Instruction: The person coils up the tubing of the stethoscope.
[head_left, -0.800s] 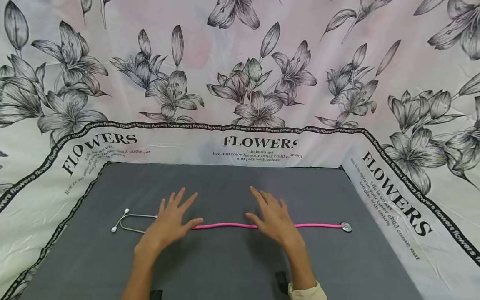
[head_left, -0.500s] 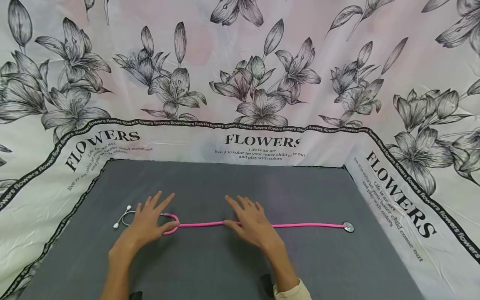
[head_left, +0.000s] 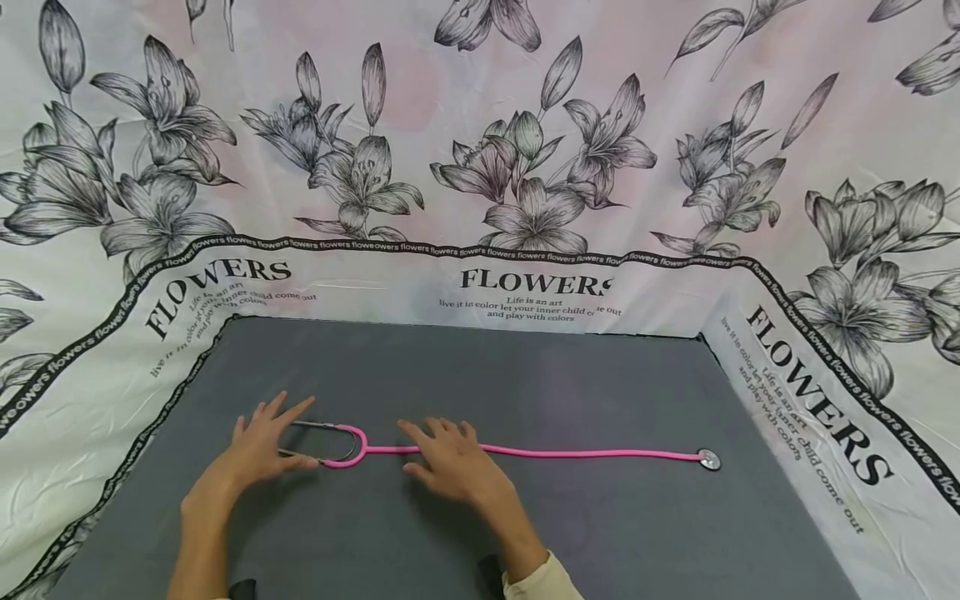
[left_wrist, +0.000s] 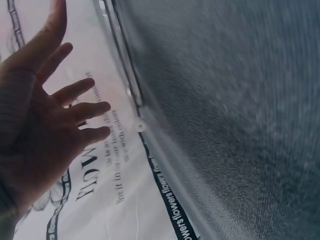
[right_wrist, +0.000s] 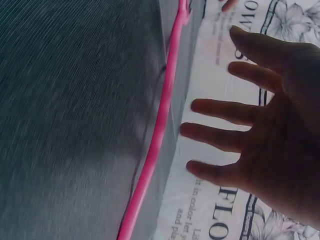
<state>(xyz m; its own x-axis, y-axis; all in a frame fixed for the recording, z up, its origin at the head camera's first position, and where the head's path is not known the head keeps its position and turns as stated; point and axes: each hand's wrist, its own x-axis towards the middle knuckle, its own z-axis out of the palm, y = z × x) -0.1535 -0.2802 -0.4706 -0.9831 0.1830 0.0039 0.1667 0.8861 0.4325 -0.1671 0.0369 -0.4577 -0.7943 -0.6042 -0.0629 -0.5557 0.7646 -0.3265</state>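
The stethoscope (head_left: 600, 453) lies on the grey table (head_left: 600, 383), stretched almost straight from left to right: the chest piece (head_left: 708, 459) is at the right end, and the metal ear tubes (head_left: 318, 425) are at the left, partly hidden by the left hand (head_left: 258, 450). As far as I can judge, the laying out is mostly done, because the pink tube (right_wrist: 162, 110) has only slight bends and is not coiled. No gripping or lifting is under way; what more is left, these views do not let me judge.

The left hand has its fingers spread wide and grips nothing; whether its thumb touches the metal, I cannot tell. The right hand (head_left: 453, 462) is over the pink tube, also with spread fingers, and it holds nothing; in the right wrist view these fingers appear apart from it.

By counting, there are 2 hands, 1 stethoscope with 1 pink tube, 1 chest piece and 2 metal ear tubes. Of ear tips I see plainly only 1, the white ear tip (left_wrist: 141, 125) in the left wrist view. There is also 1 grey table, and the printed cloth (head_left: 375, 287) behind it shows the big word FLOWERS 3 times in the head view
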